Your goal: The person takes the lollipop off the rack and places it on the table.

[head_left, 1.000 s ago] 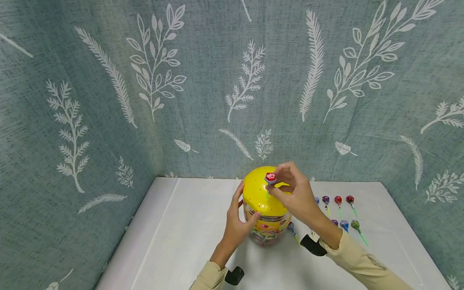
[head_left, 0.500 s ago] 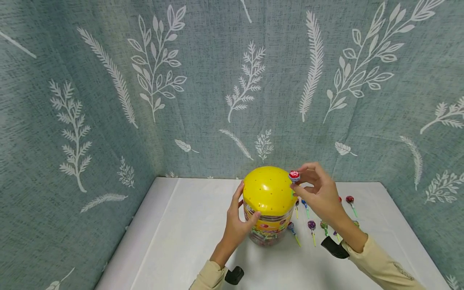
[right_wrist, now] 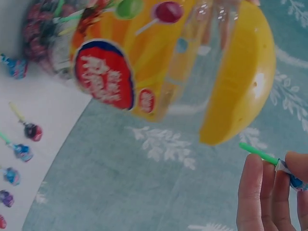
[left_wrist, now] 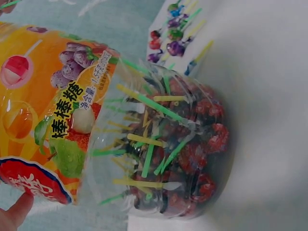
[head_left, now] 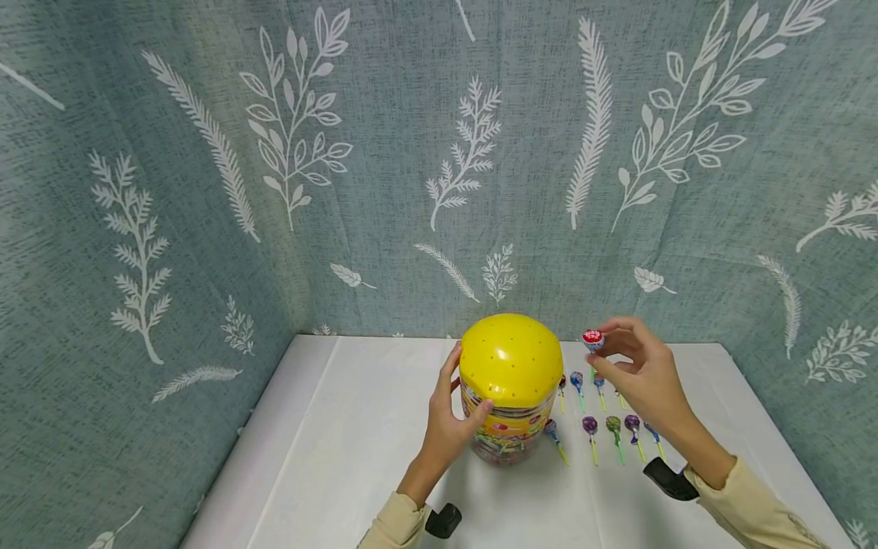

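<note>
A clear plastic jar point(head_left: 504, 435) with a domed yellow lid point(head_left: 511, 358) stands upright on the table. My left hand point(head_left: 449, 431) grips its left side near the lid, thumb in front and fingers around the side. Through the lower wall, the left wrist view shows many red-wrapped lollipops point(left_wrist: 195, 156) with green and yellow sticks. Right of the jar, my right hand point(head_left: 638, 370) pinches a lollipop point(head_left: 593, 339) with a red-and-blue wrapper, raised above the table. Its green stick point(right_wrist: 260, 154) points toward the jar in the right wrist view.
Several lollipops lie in two rows on the white table point(head_left: 357, 427) right of the jar, among them a purple one point(head_left: 590, 427) and a green one point(head_left: 613, 425). One blue lollipop point(head_left: 552, 431) lies close against the jar. A patterned blue-green cloth point(head_left: 398, 191) walls the back and sides.
My right hand has moved right with the lollipop, from over the yellow lid to above the back row of lollipops. The left hand and the jar have stayed in place.
</note>
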`<state>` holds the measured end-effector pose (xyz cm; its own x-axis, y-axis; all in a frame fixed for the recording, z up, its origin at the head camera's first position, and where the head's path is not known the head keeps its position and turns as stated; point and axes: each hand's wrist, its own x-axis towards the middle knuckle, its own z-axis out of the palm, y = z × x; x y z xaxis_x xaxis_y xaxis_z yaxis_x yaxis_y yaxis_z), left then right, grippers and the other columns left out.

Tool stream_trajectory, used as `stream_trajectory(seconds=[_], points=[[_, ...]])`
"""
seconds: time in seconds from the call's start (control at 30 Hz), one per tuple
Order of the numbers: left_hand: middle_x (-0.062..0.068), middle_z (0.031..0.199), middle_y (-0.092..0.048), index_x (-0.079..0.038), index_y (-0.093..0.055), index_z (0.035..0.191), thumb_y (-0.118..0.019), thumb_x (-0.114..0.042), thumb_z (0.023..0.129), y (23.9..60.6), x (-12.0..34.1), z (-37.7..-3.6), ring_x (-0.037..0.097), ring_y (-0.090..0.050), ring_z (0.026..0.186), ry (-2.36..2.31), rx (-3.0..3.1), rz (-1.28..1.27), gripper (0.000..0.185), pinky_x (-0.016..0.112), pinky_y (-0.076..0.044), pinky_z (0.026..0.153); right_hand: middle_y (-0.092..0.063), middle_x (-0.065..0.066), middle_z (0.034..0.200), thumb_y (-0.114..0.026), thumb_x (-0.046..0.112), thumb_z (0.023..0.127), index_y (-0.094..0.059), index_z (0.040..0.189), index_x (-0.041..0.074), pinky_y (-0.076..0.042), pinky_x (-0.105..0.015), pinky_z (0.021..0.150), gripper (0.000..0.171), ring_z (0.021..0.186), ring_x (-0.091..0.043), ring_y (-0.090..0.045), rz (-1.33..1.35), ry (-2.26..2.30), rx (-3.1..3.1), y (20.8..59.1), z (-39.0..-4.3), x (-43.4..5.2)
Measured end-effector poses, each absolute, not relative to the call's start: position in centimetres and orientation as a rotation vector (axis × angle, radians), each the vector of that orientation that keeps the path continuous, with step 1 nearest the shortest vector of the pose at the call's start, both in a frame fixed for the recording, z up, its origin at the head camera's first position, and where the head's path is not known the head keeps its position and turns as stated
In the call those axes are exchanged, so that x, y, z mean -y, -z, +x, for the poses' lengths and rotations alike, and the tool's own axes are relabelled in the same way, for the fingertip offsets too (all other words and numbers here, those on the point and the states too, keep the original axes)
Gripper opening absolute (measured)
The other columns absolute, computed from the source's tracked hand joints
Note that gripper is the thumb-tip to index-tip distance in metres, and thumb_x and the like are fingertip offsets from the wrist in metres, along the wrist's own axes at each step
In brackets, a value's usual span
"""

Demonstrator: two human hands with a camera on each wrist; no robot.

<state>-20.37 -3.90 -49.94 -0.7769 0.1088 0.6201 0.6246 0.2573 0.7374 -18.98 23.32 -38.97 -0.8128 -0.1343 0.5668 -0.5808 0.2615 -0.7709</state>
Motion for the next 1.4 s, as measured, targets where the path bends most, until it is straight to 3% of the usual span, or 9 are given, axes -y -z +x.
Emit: stream_trajectory(seconds=[0.47,0.7,0.97,1.23,1.4], points=[[-0.001,0.155,-0.023,-0.021,-0.021,0.151,-0.061,-0.043,0.087,50.0,3.9,-20.3,0.021,-0.028,0.138,1.535,2.092,-0.651,0.079,0.053,-0.039,0.099,-0.065,0.001,0.093,-0.067,-0.008,0.082,-0.051,0.12,0.001,-0.054,-0.028,0.056,0.042,0.078,-0.013,-0.062,0.508,-1.513,2.252,40.8,-18.8,-26.0],[0.0,0.154,-0.024,-0.021,-0.021,0.15,-0.062,-0.042,0.087,50.0,3.8,-20.4,0.022,-0.029,0.138,1.526,2.087,-0.655,0.079,0.053,-0.039,0.098,-0.063,-0.01,0.091,-0.068,-0.006,0.082,-0.052,0.12,0.003,-0.053,-0.026,0.055,0.042,0.072,-0.013,-0.062,0.44,-1.392,2.311,41.8,-18.9,-27.4],[0.001,0.155,-0.024,-0.02,-0.021,0.151,-0.063,-0.04,0.087,50.0,3.9,-20.4,0.022,-0.029,0.138,1.523,2.081,-0.661,0.079,0.053,-0.039,0.098,-0.062,-0.009,0.087,-0.068,-0.006,0.082,-0.052,0.12,0.0,-0.052,-0.024,0.055,0.042,0.065,-0.016,-0.061,0.373,-1.332,2.36,43.2,-19.3,-29.3],[0.0,0.155,-0.024,-0.021,-0.02,0.151,-0.064,-0.037,0.086,50.2,3.9,-20.5,0.021,-0.028,0.138,1.527,2.092,-0.65,0.08,0.052,-0.039,0.099,-0.06,-0.007,0.086,-0.068,0.0,0.084,-0.053,0.117,0.001,-0.053,-0.025,0.054,0.036,0.068,-0.005,-0.06,0.279,-1.283,2.382,44.6,-19.6,-30.9],[0.004,0.155,-0.024,-0.016,-0.021,0.15,-0.069,-0.023,0.083,50.5,4.0,-20.6,0.023,-0.028,0.139,1.537,2.083,-0.654,0.082,0.055,-0.038,0.099,-0.061,-0.01,0.087,-0.068,0.004,0.086,-0.053,0.117,0.0,-0.053,-0.025,0.053,0.035,0.069,0.0,-0.059,0.19,-1.25,2.427,46.1,-19.9,-32.5]])
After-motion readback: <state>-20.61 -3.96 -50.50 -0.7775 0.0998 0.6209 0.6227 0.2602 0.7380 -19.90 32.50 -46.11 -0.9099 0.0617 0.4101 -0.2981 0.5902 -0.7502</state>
